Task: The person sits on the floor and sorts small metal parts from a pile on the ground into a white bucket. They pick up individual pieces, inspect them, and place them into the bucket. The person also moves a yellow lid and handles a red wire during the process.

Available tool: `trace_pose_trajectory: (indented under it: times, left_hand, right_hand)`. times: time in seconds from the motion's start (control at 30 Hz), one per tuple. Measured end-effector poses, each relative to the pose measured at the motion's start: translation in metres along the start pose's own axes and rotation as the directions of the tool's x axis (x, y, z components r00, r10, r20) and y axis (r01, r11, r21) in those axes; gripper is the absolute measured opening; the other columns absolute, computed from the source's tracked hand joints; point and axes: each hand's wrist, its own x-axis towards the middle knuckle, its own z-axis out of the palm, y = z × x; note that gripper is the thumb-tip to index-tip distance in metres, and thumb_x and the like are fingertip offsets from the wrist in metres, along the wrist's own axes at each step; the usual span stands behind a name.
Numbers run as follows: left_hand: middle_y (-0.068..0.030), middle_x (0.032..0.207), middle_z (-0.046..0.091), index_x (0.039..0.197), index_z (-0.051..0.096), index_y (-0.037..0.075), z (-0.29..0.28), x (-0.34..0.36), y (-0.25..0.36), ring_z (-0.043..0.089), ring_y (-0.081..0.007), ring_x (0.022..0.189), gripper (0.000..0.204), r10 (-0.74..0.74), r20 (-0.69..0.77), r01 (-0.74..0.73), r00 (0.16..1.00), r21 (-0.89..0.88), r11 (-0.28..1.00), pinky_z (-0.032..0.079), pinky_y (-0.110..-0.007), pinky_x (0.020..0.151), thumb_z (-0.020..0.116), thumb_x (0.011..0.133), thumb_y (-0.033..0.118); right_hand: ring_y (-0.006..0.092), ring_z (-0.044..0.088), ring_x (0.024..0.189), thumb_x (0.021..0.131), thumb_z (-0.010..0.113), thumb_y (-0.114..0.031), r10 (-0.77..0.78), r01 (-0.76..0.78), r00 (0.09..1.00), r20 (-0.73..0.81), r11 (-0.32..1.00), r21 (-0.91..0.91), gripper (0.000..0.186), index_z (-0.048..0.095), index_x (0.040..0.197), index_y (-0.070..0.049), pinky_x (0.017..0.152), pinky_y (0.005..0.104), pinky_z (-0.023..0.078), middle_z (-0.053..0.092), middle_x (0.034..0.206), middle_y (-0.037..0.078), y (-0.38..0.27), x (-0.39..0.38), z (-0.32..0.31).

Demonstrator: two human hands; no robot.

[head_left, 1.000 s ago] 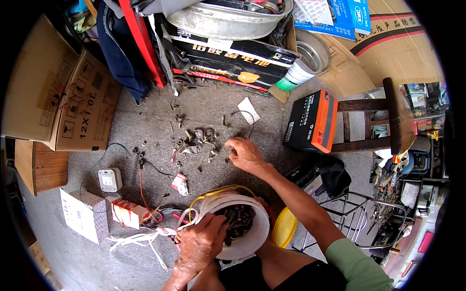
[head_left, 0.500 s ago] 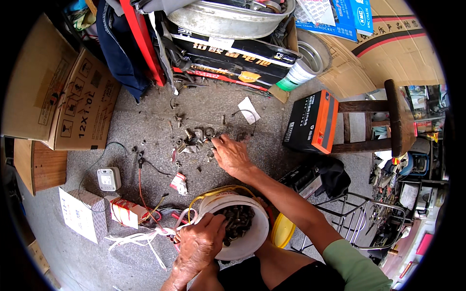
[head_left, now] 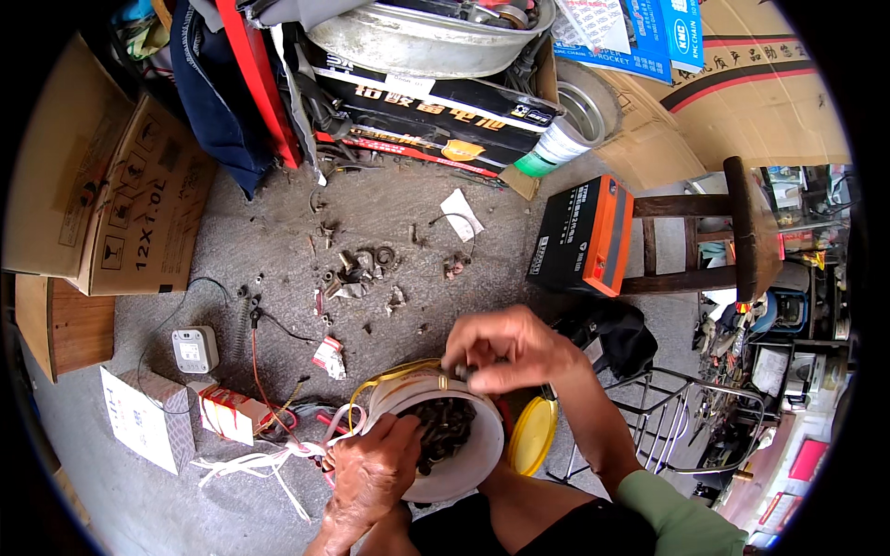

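Scattered metal parts (head_left: 350, 262) lie on the grey speckled floor (head_left: 269, 227) between a cardboard box (head_left: 153, 199) and a wooden stool (head_left: 749, 232). A white bucket (head_left: 486, 449) of dark pieces (head_left: 447, 428) sits close to the person. The left hand (head_left: 378, 461) has its grip clamped on the rim; the right hand (head_left: 512, 348), wrist bent above the far edge, curls its grip around a small dark piece (head_left: 465, 371).

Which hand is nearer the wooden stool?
Right. The right hand is by the white bucket, left of the wooden stool; the left hand is farther left, at the bucket's rim.
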Motion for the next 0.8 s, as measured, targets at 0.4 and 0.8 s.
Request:
trace_pose_trajectory:
  times: [0.4,0.8]
  left_hand:
    - [-0.0105,0.075,0.063,0.086,0.064,0.005,0.001,0.003,0.002,0.062,-0.03,0.064,0.012,-0.008,0.002,0.008,1.0,0.008,1.0,0.049,-0.035,0.056,0.066,0.074,0.004]
    - [-0.0107,0.073,0.062,0.086,0.064,0.004,-0.002,0.005,0.001,0.062,-0.0294,0.063,0.012,-0.025,0.001,0.025,1.0,-0.03,0.999,0.048,-0.035,0.055,0.065,0.075,0.004]
  right_hand:
    - [0.024,0.062,0.067,0.079,0.063,-0.02,-0.171,-0.377,0.701,-0.692,0.735,-0.564,0.024,0.063,0.096,-0.002,0.062,0.0365,0.05,0.065,0.086,0.012,0.086,0.047,-0.051]
    - [0.0348,0.061,0.074,0.073,0.063,-0.011,-0.238,-0.429,0.833,-0.499,0.292,-0.855,0.026,0.057,0.097,-0.003,0.067,0.0444,0.049,0.059,0.083,0.017,0.102,0.075,-0.043]
